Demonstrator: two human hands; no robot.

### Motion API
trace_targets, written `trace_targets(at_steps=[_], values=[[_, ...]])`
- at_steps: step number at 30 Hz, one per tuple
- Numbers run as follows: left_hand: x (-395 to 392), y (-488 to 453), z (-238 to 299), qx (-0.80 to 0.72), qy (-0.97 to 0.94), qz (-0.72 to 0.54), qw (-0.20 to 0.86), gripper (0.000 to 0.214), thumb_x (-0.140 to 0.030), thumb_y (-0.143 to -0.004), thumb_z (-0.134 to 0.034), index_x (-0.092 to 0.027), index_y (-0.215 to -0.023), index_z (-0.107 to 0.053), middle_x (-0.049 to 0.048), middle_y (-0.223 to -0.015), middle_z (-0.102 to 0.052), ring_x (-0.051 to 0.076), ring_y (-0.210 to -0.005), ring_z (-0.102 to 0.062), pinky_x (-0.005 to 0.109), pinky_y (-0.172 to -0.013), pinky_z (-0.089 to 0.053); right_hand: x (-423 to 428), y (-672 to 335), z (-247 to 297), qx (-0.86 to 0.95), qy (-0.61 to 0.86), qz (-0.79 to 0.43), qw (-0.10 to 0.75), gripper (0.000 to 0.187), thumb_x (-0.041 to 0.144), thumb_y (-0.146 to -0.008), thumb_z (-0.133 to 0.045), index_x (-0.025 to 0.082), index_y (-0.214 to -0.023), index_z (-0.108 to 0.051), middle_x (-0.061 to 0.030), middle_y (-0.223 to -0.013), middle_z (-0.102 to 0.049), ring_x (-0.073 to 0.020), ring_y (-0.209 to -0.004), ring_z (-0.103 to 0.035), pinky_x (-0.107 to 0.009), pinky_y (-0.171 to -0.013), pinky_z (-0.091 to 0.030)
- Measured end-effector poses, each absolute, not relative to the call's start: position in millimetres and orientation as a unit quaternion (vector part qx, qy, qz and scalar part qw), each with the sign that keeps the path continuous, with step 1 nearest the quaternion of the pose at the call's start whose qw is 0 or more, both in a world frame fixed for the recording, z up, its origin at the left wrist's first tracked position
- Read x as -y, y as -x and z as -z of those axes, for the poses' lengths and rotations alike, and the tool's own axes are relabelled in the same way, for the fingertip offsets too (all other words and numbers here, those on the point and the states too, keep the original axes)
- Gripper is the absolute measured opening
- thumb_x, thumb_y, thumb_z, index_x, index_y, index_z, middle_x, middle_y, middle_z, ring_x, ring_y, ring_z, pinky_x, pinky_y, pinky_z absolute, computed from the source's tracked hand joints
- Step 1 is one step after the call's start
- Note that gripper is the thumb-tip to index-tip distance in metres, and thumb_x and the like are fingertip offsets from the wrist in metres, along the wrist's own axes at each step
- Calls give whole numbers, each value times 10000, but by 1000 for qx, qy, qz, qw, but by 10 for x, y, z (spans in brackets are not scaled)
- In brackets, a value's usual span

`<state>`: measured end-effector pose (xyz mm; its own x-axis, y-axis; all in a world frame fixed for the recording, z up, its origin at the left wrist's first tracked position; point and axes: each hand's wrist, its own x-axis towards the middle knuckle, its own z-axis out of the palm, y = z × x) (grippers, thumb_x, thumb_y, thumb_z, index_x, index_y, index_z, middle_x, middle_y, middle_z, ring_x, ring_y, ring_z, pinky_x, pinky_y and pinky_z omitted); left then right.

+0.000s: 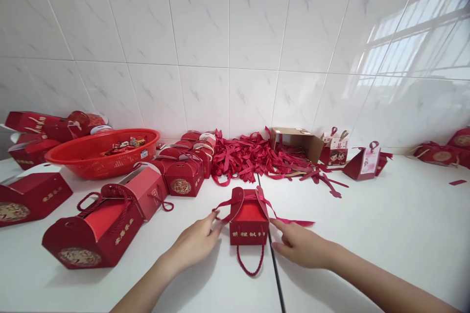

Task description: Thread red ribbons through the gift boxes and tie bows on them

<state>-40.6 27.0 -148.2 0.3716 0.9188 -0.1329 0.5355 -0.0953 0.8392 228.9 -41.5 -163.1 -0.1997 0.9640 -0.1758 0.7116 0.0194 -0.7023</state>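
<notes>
A small dark red gift box [249, 231] with gold lettering stands upright in front of me, its top flaps folded up and leaning inward. A twisted rope handle [250, 273] hangs down its near face onto the table. Red ribbon [292, 222] passes across the box top, one end lying out to the right. At the left side, my left hand [196, 239] is closed, pinching the ribbon's other end between thumb and fingers. My right hand [303, 242] lies against the box's right side, index finger stretched out to touch it, thumb apart.
Behind the box lies a heap of red ribbons [242, 156] beside a tipped cardboard box [312, 144]. A red plastic basket [88, 168] holding wrapped sweets stands left, among several red gift boxes [93, 239]. More small boxes [362, 164] stand right, along the tiled wall [205, 98].
</notes>
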Motion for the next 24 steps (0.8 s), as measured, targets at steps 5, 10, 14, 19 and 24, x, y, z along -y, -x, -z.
trace_targets(at_steps=[5,10,14,19,24], values=[[-210,349,1451,-448,-424,-407,673,570,-258,-795,-632,-261,-1314,-398,84,-1117,-662,132,-592,-629,214,-438,-409,469,-2210,1784,295,512,-636,496,543,441,-826,-592,285,-1297,-369,3,-890,-635,-56,-432,-369,-220,-445,-331],[-245,241,1426,-373,-185,-540,732,170,-166,-894,-519,-171,-1030,-621,65,-1053,-680,121,-720,-684,163,-471,-518,331,-2226,1638,61,354,-632,687,147,315,-823,-649,276,-930,-555,38,-1047,-638,-34,-493,-515,-173,-461,-489],[-300,259,1495,-347,-134,-603,706,208,-120,-937,-427,-88,-978,-628,83,-907,-698,113,-719,-697,170,-599,-592,373,-2316,1523,26,347,-616,707,105,242,-823,-658,251,-841,-555,58,-790,-653,-42,-466,-545,-141,-398,-490],[-263,337,1541,-344,-77,-605,714,213,-86,-940,-397,-64,-939,-609,93,-817,-685,124,-709,-699,200,-633,-616,599,-2385,1567,33,390,-610,689,164,127,-799,-648,239,-901,-584,21,-847,-687,-85,-564,-645,-157,-419,-533],[-230,364,1417,-346,-54,-605,716,227,-85,-941,-384,-78,-868,-599,85,-798,-655,125,-714,-690,212,-620,-620,635,-2382,1529,8,371,-616,695,121,122,-808,-624,224,-861,-584,33,-765,-671,-88,-629,-677,-141,-469,-551]])
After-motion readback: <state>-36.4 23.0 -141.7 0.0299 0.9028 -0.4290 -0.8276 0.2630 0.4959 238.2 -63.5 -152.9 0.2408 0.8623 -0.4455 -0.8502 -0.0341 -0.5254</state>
